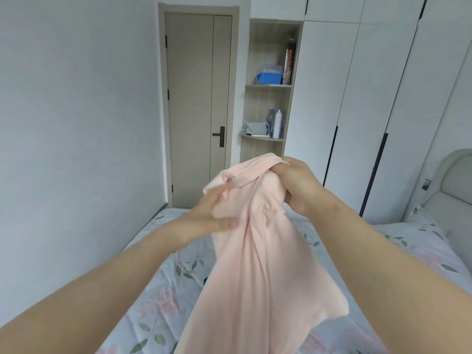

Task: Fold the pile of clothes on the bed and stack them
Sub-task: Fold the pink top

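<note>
Standing over a bed (158, 302) dressed in a pale blue sheet printed with pink flowers and green leaves, running from the near edge to a padded cream headboard (449, 185) at the far right corner. Facing a tall white flat-fronted wardrobe (357, 98) with dark strip handles beyond the bed's far edge on the right, and a closed beige wooden door (194, 111) with a black lever handle beyond the far left corner. Holding up a soft pale pink garment (255, 251) with a ribbed band at its top, above the middle of the bed, its body hanging in loose folds toward the near edge. Gripping the bunched top end in the right hand (298, 185), fingers curling tight round the cloth. Pinching a fold just below the band between thumb and fingers of the left hand (204, 215), itself blurred. Showing, in an open light-wood shelf niche (268, 86) between door and wardrobe, a blue plastic box (269, 76) on the upper shelf and a white plastic bottle (277, 123) on the lower.
</note>
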A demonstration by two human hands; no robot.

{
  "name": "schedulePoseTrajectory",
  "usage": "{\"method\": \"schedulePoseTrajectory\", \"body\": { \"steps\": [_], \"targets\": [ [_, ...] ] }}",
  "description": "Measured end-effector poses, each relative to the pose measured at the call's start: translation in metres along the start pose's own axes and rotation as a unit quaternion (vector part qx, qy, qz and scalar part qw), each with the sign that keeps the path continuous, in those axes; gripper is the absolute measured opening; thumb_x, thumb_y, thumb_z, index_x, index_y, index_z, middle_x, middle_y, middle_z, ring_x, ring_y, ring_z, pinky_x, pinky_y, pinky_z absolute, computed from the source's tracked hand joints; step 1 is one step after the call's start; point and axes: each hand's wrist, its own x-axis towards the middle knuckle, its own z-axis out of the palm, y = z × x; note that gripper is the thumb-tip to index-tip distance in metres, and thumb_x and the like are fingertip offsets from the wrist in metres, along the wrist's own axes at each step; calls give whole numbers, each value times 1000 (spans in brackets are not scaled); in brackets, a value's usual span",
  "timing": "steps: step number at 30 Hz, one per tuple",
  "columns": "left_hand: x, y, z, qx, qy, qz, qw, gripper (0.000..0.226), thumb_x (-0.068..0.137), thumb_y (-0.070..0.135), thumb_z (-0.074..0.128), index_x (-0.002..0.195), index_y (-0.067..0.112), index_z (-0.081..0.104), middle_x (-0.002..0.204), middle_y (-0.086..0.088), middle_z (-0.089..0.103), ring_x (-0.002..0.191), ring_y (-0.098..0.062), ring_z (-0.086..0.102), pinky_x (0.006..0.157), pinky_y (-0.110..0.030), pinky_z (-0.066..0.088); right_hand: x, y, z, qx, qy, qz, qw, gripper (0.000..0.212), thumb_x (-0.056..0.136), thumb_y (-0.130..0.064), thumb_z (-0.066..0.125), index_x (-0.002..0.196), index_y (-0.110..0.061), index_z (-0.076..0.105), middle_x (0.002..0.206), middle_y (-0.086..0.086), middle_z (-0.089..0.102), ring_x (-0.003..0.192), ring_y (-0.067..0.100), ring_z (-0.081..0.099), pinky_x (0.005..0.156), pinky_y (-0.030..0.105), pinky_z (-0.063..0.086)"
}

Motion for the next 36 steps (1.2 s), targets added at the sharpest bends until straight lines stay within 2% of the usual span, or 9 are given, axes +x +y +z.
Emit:
{"method": "schedulePoseTrajectory", "body": {
  "steps": [3,6,10,16,21,26,28,33,36],
  "targets": [
    [-13,-21,46,-31,-71,-24,997,48,73,30,77,115,34,53,115,22,62,111,-1,56,86,-17,48,-1,1,9,89,-19,43,995,15,93,0,45,99,-5,59,96,15,59,81,26,57,65,30,49],
    [-12,-34,62,-122,34,-101,987,7,87,18,66,93,19,70,84,8,73,81,-10,69,65,-19,54,-4,13,-3,168,3,75,983,20,94,0,45,109,-12,45,97,12,55,79,23,57,67,32,49],
    [4,-26,62,-276,146,-226,923,23,88,18,65,104,1,64,86,-8,70,71,-20,67,58,-31,53,-26,68,-32,41,44,144,988,41,92,-36,57,127,-24,40,114,2,58,103,24,58,90,38,45],
    [27,8,51,-470,218,-304,799,21,94,14,56,108,-1,62,122,-12,61,111,-21,58,81,-35,46,-74,134,-38,71,-151,236,957,60,70,-66,61,121,-33,57,118,-3,67,109,17,63,92,37,49],
    [27,10,37,-533,277,-260,756,10,93,5,57,99,1,64,89,-5,67,85,-10,69,70,-15,52,-81,147,-26,-80,-143,205,965,9,89,-29,64,93,-20,63,79,-5,72,80,8,69,84,28,48],
    [19,-1,24,-565,321,-253,716,24,91,8,60,69,6,52,61,0,57,37,-8,55,36,-13,44,-67,127,-19,72,-54,148,985,21,95,-15,53,76,-20,60,69,-4,62,66,10,61,76,31,51],
    [16,-5,18,-545,296,-234,749,19,92,17,60,76,7,56,71,-2,60,40,-8,59,44,-17,50,-64,120,-17,172,-71,141,972,17,97,-13,48,86,-17,61,72,2,59,63,14,60,66,31,51],
    [-12,-36,38,-277,60,-185,941,53,70,52,64,113,21,61,107,1,71,103,-19,64,84,-35,49,-48,81,2,327,-64,77,940,26,101,-9,37,81,-7,53,67,7,63,58,14,65,59,27,56],
    [-29,-64,55,-180,-27,-191,965,62,73,38,74,127,22,48,121,-2,64,113,-22,60,101,-46,44,-37,66,7,367,-22,62,928,24,100,-6,37,84,-6,54,71,8,64,59,14,64,56,24,55]
  ]
}}
